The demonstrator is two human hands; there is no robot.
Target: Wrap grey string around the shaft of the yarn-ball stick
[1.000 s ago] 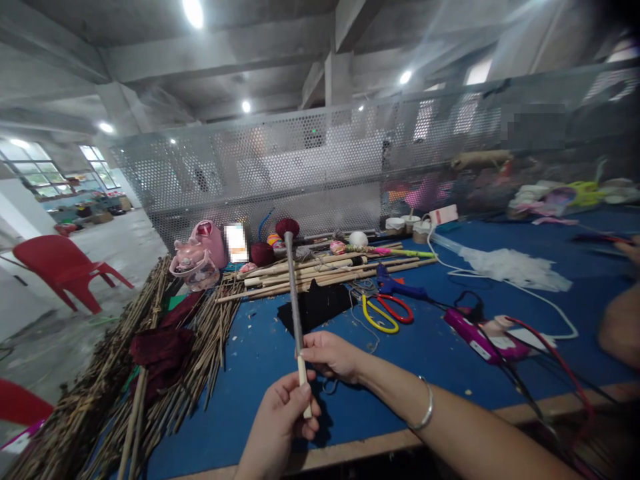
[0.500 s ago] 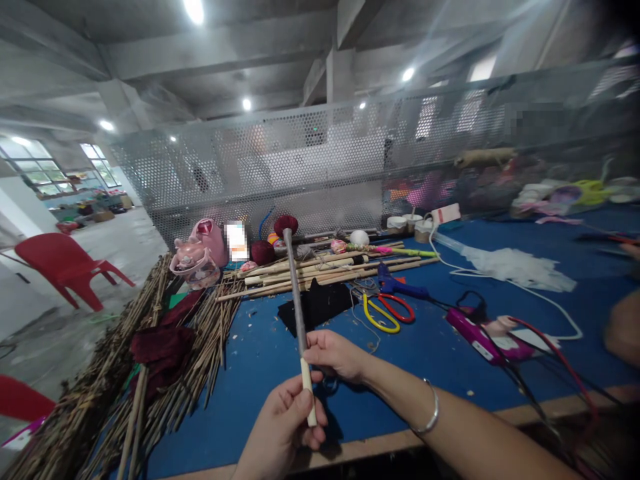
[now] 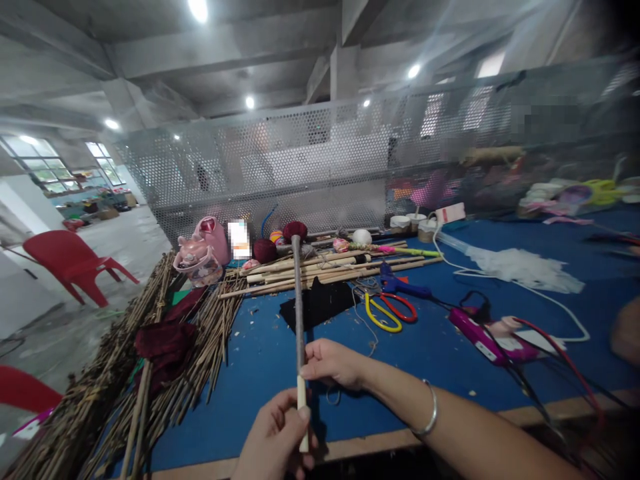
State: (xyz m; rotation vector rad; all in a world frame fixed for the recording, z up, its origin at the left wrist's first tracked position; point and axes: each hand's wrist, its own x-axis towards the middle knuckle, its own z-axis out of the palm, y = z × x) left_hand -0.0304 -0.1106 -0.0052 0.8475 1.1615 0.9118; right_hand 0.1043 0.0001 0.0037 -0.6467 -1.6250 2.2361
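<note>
A wooden stick [image 3: 300, 313], mostly wrapped in grey yarn, points away from me and has a maroon ball-shaped head [image 3: 295, 231] at its far end. Its near end is bare pale wood, and my left hand [image 3: 280, 427] is closed around that part with the thumb on top. Just above, my right hand [image 3: 333, 363] pinches at the lower edge of the grey wrapping; its fingertips are partly hidden behind the thumb. A loose strand of grey yarn [image 3: 333, 399] hangs below my right hand. Beyond the hands lies a piece of black cloth [image 3: 320, 303].
Scissors [image 3: 385, 312] with yellow and red handles and a blue glue gun [image 3: 400, 283] lie right of the cloth. A purple power strip [image 3: 475, 337] sits farther right. Brown twigs [image 3: 190, 373] and maroon cloth [image 3: 165, 347] cover the left side. Pale sticks [image 3: 320, 271] lie behind.
The stick has come a little nearer to me, and its far end has dipped slightly. My left hand has moved down with it; both hands keep their hold. The view has shifted slightly.
</note>
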